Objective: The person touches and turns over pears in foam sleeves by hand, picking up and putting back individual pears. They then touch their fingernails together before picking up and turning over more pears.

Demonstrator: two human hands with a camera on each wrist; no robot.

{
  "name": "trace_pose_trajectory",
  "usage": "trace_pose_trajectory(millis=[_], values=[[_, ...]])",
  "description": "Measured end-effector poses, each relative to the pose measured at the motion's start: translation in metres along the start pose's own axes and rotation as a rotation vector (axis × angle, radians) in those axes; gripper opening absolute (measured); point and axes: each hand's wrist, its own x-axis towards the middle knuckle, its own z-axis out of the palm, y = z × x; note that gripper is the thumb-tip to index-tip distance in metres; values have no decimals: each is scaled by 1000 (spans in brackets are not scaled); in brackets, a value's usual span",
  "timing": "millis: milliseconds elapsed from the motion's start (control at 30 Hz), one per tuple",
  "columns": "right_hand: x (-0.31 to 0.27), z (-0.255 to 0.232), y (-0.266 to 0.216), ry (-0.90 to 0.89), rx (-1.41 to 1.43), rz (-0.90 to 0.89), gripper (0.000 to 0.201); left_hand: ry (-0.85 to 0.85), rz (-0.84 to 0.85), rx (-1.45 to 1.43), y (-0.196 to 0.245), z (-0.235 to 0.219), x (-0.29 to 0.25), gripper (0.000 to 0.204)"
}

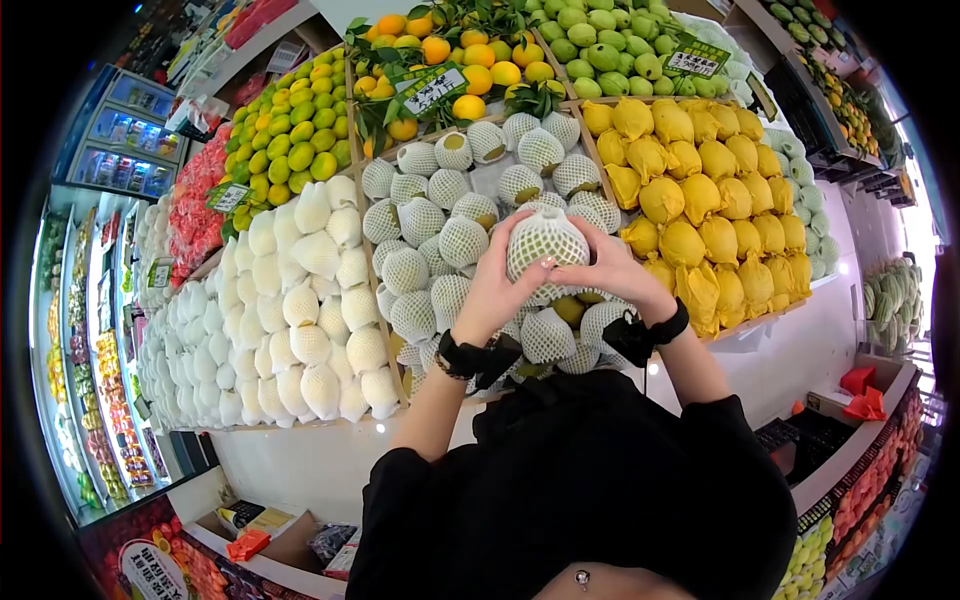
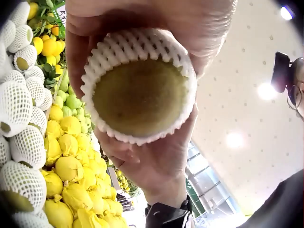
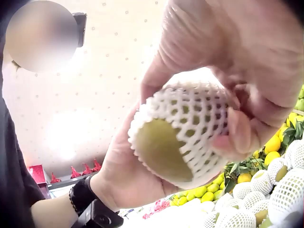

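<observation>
Both hands hold one green fruit in a white foam net (image 1: pixel 548 248) above the netted fruit pile in the head view. The left hand (image 1: pixel 503 280) curls round its left side and the right hand (image 1: pixel 618 272) round its right, thumbs meeting at the near side. From the left wrist, the fruit's bare brownish-green end (image 2: pixel 140 97) shows inside the net's rim, with a hand above and a hand below. The right wrist view shows the netted fruit (image 3: pixel 183 133) between the two hands, its bare patch facing the camera.
Below the hands lies a bin of netted fruit (image 1: pixel 463 241). White-wrapped fruit (image 1: pixel 310 345) fills the left, yellow-wrapped fruit (image 1: pixel 718 240) the right. Oranges (image 1: pixel 478 79), green fruit (image 1: pixel 603 59) and price signs (image 1: pixel 432 90) stand at the back. Wooden dividers separate the bins.
</observation>
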Motion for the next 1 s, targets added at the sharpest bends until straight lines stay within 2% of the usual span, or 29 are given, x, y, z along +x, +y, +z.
trace_pose_trajectory(millis=[100,200,233,333,367,467,567,667,767,867,1000], values=[[1,12,26,90,116,-132,77,150,8,-90,-12,15,-17,63],[-2,24,34,119,33,-165,73,274,-36,-254,-20,25,-32,56],[-5,28,36,137,-35,-201,66,294,-69,-322,-16,26,-35,54],[-12,42,31,185,-53,-145,64,379,-160,-500,-16,30,-46,50],[-13,45,32,200,-178,-202,62,410,-188,-555,-17,30,-49,49],[-17,48,35,187,-378,-163,62,410,-217,-638,-12,29,-57,49],[-21,50,35,141,-290,-156,61,426,-245,-573,-9,26,-60,49],[-26,61,35,129,80,-171,64,452,-288,-588,-5,27,-61,48],[-32,67,32,188,-220,-359,61,475,-265,-649,-11,29,-60,49],[-35,73,28,281,-278,-364,51,453,-266,-681,-8,28,-59,50],[-36,69,20,287,-294,-322,37,427,-306,-631,-2,28,-60,55]])
